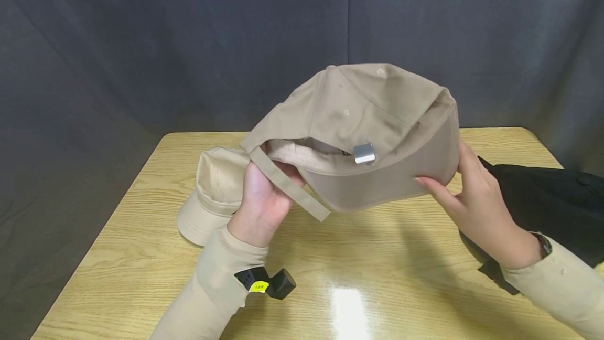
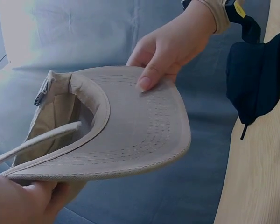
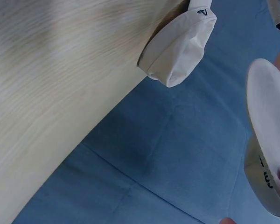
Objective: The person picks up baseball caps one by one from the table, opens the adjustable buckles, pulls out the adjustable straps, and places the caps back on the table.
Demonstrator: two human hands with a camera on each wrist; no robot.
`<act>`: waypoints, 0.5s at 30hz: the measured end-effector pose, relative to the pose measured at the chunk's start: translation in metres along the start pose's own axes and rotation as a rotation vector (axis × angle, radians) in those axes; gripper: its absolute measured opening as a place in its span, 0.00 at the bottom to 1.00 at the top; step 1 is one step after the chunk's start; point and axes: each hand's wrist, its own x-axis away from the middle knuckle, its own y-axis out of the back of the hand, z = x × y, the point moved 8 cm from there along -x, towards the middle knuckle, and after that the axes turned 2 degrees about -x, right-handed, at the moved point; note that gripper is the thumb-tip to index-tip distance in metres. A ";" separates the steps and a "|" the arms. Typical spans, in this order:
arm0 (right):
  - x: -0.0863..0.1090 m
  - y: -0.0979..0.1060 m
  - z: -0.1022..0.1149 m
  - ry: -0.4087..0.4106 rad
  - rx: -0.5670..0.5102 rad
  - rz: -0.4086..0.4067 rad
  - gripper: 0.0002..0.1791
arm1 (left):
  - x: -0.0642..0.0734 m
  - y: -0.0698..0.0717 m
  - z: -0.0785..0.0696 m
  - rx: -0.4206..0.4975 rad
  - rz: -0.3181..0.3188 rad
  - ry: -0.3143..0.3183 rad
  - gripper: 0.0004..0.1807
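We held the cap (image 1: 363, 104) over the table (image 1: 141, 277)
Left hand (image 1: 264, 198) gripped near its strap (image 1: 292, 188); right hand (image 1: 483, 206) pinched its brim (image 1: 391, 185)

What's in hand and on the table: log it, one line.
left hand: holds tan cap; right hand: pinches its brim; strap: out of buckle; cream cap, black cap: on table

The black cap (image 1: 557, 209) is cut off (head view, right edge); the held cap (image 1: 363, 98) hides left hand (image 1: 261, 201) fingertips.
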 end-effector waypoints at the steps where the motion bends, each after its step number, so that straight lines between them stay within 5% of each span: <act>1: 0.001 -0.001 -0.001 -0.007 -0.004 0.008 0.44 | 0.000 -0.001 0.000 0.003 0.004 -0.002 0.15; 7: 0.005 -0.005 -0.003 -0.056 -0.032 0.060 0.39 | 0.000 -0.003 -0.001 0.003 0.034 -0.013 0.16; 12: 0.008 -0.008 -0.007 -0.123 -0.065 0.110 0.16 | 0.000 -0.002 0.001 0.011 0.021 -0.015 0.15; 15: 0.010 -0.009 -0.009 -0.171 -0.076 0.134 0.14 | -0.001 0.002 0.003 -0.008 -0.003 -0.014 0.15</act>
